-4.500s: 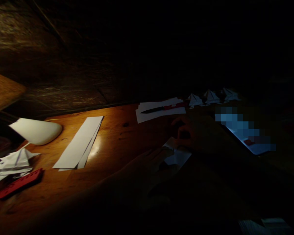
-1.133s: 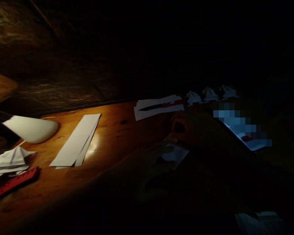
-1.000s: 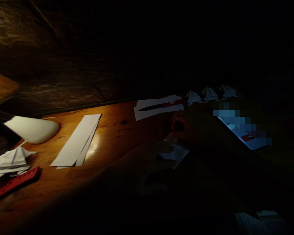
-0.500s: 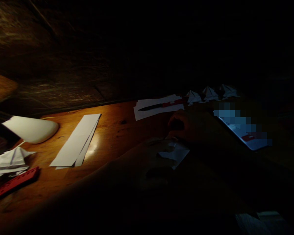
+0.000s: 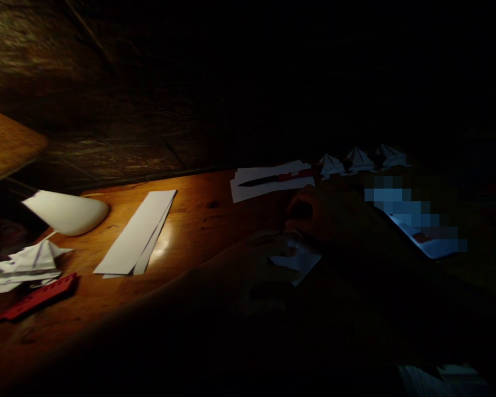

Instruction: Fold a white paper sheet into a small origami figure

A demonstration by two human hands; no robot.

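Observation:
In deep shadow near the middle of the head view, my left hand (image 5: 268,264) is closed on a small folded piece of paper (image 5: 303,262). My right hand (image 5: 308,212) curls in from the right, its thumb and finger pinched at the paper's upper edge. Just beyond the hands, a knife (image 5: 264,179) with a dark blade and red handle lies on several white paper sheets (image 5: 248,193). Folded paper figures (image 5: 360,160) stand in a row to the right of the knife. Darkness hides most of my fingers.
Long paper strips (image 5: 138,237) lie on the wooden table (image 5: 198,209) at left. Further left are a white lamp base (image 5: 72,212), a crumpled-looking folded paper (image 5: 33,262) and a red perforated object (image 5: 41,298). A lit phone (image 5: 432,248) lies at right, with papers (image 5: 442,380) at lower right.
The whole view has shifted slightly, so things on the table sit a little further right. Both hands keep their hold on the paper, with almost no visible movement.

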